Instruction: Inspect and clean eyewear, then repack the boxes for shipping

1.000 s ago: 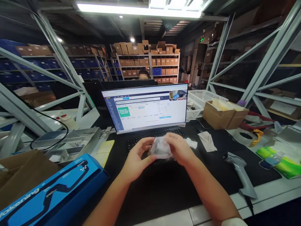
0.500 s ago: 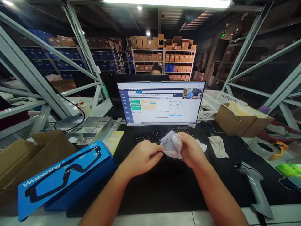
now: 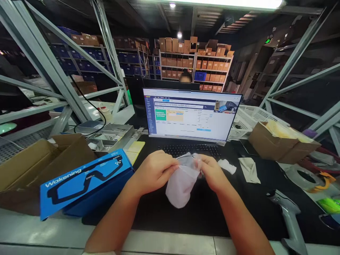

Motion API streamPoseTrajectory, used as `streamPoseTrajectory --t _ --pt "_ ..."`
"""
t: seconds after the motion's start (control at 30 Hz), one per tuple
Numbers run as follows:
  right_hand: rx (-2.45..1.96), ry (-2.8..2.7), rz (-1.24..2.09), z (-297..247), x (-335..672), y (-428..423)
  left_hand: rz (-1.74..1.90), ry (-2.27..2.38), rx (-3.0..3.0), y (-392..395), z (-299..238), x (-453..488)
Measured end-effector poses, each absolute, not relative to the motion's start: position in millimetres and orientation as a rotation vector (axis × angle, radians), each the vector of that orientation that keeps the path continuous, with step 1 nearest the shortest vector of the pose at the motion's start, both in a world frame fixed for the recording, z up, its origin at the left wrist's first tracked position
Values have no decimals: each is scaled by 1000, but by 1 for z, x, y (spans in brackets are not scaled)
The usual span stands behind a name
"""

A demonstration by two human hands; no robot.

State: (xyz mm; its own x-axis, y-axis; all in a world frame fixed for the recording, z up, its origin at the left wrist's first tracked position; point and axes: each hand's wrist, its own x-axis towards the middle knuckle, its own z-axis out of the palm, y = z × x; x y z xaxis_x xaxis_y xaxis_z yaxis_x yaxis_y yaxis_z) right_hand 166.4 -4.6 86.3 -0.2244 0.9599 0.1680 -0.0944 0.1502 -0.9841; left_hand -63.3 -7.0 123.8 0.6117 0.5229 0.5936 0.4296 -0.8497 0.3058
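In the middle of the head view, a thin white pouch (image 3: 181, 186) hangs over the black desk mat. My left hand (image 3: 155, 170) pinches its upper left edge between thumb and fingers. Fingers of my right hand (image 3: 212, 171) are closed on its upper right edge. Something clear with a thin dark line (image 3: 189, 156) shows at the mouth of the pouch, between both hands; its kind cannot be made out. Left of my left hand lies a blue box (image 3: 87, 184) marked "Wakening", with a picture of black glasses on it.
A keyboard (image 3: 170, 148) and a lit monitor (image 3: 191, 120) are behind my hands. On the right are crumpled white material (image 3: 227, 166), a beige cloth (image 3: 249, 170), a barcode scanner (image 3: 288, 212) and a carton (image 3: 276, 143). An open carton (image 3: 47, 170) stands left, and metal trays (image 3: 117, 136) behind it.
The white pouch, bunched up between my hands before, now hangs down below them. My head view has turned a little left, so things appear farther right.
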Motion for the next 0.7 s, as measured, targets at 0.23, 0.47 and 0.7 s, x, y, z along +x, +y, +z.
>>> streamPoseTrajectory --t 0.23,0.47,0.7 --pt "-816 -1370 1039 79 165 -7 1130 799 2674 -9 126 -69" --pt "-513 -1771 1145 76 151 -7 1539 541 2443 -2 114 -63" --pt "-716 -1669 1392 74 135 -10 1331 508 2424 18 98 -40"
